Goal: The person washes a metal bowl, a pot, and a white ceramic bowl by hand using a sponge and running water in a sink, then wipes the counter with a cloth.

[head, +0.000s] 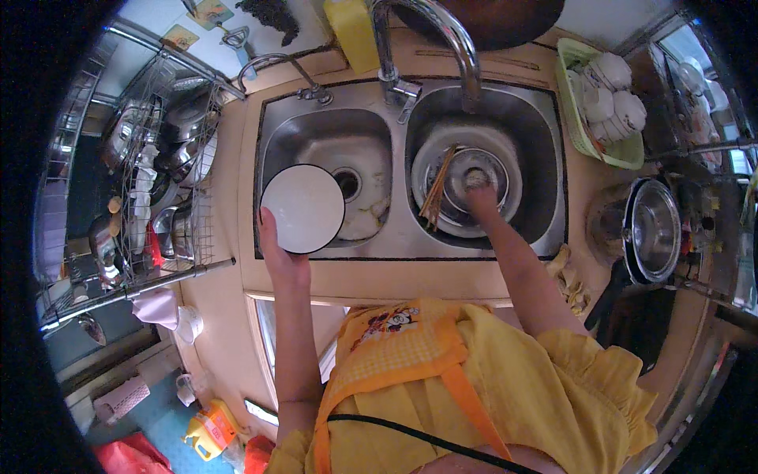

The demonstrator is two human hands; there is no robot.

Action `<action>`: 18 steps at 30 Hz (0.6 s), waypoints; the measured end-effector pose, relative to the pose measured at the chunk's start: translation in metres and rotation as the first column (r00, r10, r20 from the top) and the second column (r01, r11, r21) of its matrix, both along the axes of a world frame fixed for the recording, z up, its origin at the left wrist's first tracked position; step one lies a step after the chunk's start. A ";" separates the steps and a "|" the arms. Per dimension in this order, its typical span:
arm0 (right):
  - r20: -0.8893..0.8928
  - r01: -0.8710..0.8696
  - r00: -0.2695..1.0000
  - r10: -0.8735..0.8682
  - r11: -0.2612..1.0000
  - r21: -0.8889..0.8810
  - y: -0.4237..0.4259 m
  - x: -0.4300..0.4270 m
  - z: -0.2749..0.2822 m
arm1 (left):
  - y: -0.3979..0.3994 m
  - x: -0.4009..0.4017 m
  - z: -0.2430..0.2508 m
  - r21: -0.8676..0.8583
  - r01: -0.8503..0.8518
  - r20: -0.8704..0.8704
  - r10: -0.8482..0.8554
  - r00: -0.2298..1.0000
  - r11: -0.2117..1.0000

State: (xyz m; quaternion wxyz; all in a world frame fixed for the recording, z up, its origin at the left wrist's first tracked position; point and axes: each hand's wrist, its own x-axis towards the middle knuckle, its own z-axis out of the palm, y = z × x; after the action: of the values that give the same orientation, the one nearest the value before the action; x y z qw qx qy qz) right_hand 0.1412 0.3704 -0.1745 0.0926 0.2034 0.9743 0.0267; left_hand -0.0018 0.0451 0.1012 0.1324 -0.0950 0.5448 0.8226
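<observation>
My left hand (284,255) holds a white plate (303,208) with a dark rim by its lower left edge. The plate hangs over the left sink basin (320,133), beside the drain (348,183). My right hand (482,198) reaches into a small metal bowl (455,186), its fingers at a pale, textured thing (475,176) that looks like a scrubber; the fingertips are partly hidden. That bowl sits inside a larger metal basin (431,160) in the right sink basin (539,178). Several wooden chopsticks (438,189) lean across the larger basin's left side.
A chrome faucet (462,35) arches over the right sink basin. Pale food scraps (370,219) lie in the left one. A green basket (622,155) of white bowls stands at right, near a metal pot (654,231). A wire rack (204,225) with pans is at left.
</observation>
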 end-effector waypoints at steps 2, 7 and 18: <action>0.030 -0.139 0.989 0.144 0.983 -0.117 0.000 -0.007 -0.034 | 0.004 -0.005 0.001 -0.006 0.008 -0.002 -0.008 1.000 1.000; 0.061 -0.195 0.978 0.200 0.978 -0.081 -0.001 -0.031 0.016 | 0.005 -0.007 -0.004 -0.021 -0.032 0.034 0.033 0.999 0.999; -0.274 -0.222 0.927 0.258 0.963 0.154 0.007 -0.009 -0.037 | 0.020 -0.008 0.003 0.004 0.025 0.009 -0.025 1.000 1.000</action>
State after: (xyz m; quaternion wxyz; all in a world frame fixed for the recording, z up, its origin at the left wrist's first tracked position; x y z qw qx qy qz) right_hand 0.1323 0.3776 -0.2113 -0.0683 0.0895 0.9914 0.0663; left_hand -0.0099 0.0649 0.1038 0.1454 -0.0918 0.5437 0.8215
